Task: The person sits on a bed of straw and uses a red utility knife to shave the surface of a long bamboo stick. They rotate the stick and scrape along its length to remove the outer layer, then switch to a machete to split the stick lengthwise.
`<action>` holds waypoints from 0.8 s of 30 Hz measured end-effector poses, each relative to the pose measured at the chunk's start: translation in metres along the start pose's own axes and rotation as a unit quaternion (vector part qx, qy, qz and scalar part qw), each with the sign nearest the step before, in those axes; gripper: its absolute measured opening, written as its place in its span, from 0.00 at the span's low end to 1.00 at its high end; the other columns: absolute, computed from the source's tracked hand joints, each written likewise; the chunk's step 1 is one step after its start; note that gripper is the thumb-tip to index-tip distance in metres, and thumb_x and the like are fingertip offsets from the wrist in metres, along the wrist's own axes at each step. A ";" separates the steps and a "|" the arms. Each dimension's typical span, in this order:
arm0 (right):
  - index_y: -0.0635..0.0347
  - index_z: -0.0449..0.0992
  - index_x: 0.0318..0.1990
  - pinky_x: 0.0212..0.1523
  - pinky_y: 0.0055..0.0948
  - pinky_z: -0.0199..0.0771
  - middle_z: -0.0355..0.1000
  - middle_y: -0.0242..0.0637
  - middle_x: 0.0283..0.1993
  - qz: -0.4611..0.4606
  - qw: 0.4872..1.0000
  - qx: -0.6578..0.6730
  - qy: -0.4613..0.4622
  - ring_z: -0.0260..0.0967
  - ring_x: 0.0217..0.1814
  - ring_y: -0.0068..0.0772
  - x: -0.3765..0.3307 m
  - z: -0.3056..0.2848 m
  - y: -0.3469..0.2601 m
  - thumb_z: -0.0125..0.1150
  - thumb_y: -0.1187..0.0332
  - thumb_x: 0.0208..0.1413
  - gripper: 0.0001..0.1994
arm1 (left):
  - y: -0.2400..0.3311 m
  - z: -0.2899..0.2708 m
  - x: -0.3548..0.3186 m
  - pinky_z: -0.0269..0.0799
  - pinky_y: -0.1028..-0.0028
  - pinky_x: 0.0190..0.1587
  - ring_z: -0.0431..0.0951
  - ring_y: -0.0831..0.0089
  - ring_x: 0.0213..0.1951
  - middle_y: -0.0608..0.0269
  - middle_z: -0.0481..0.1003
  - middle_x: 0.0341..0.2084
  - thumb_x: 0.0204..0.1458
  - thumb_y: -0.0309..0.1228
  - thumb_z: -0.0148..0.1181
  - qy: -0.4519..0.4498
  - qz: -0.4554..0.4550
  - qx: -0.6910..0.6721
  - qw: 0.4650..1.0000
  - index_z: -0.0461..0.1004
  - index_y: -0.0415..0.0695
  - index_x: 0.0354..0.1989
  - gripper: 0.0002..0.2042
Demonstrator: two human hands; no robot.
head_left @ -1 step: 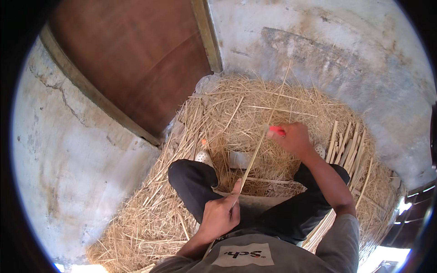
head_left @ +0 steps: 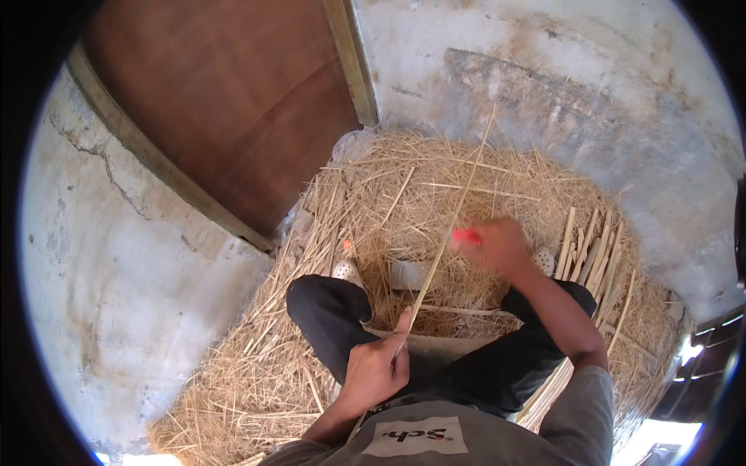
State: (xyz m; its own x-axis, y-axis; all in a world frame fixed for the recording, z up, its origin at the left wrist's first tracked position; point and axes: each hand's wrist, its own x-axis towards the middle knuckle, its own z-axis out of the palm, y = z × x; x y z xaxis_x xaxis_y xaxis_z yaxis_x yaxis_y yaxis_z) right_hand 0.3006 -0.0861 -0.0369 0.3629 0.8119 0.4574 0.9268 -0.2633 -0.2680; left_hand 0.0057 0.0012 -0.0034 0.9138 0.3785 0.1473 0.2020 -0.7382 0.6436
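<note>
My left hand is closed around the near end of a long, thin bamboo strip, close to my lap. The strip slants away and to the right, its far tip near the back wall. My right hand, blurred by motion, is closed on a small red-handled tool. This tool is at the strip's right side, about midway along it; its working end is too smeared to make out, and I cannot tell whether it touches the strip. Fibres and shavings lie beneath both hands.
Several split bamboo sticks lie to my right. A pale block sits between my feet, which wear white perforated shoes. A small orange object is by the left shoe. A brown door and stained walls stand close.
My right hand with the red-handled tool has moved slightly nearer to me along the strip. My left hand and the bamboo strip stay where they were.
</note>
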 end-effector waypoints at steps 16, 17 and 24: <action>0.57 0.74 0.17 0.21 0.37 0.65 0.63 0.39 0.11 -0.057 0.986 -0.129 0.085 0.65 0.14 0.39 0.022 -0.018 0.051 0.54 0.34 0.48 0.31 | -0.007 -0.005 -0.017 0.71 0.64 0.24 0.75 0.57 0.19 0.51 0.74 0.19 0.43 0.19 0.53 -0.032 0.035 -0.037 0.998 0.61 0.37 0.62 0.32; 0.56 0.76 0.20 0.22 0.37 0.67 0.65 0.38 0.12 0.039 0.989 -0.131 0.061 0.68 0.16 0.39 0.028 -0.024 0.059 0.52 0.31 0.47 0.32 | -0.005 -0.006 -0.018 0.72 0.64 0.24 0.75 0.57 0.19 0.51 0.74 0.20 0.43 0.19 0.53 -0.039 0.037 -0.045 0.998 0.62 0.36 0.61 0.30; 0.57 0.81 0.29 0.29 0.43 0.72 0.72 0.44 0.19 0.298 0.938 -0.172 0.047 0.75 0.28 0.45 0.032 -0.059 0.142 0.46 0.28 0.48 0.36 | -0.007 -0.002 -0.051 0.74 0.64 0.26 0.76 0.55 0.21 0.48 0.77 0.36 0.44 0.19 0.52 -0.107 0.016 -0.115 0.987 0.73 0.34 0.43 0.15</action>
State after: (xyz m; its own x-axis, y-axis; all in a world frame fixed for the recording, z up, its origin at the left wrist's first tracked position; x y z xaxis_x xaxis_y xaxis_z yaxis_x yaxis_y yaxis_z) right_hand 0.4492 -0.1283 -0.0105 0.8184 0.4223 0.3899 0.5273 -0.8214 -0.2172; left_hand -0.0433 -0.0117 -0.0139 0.9768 0.2129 0.0239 0.1095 -0.5922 0.7983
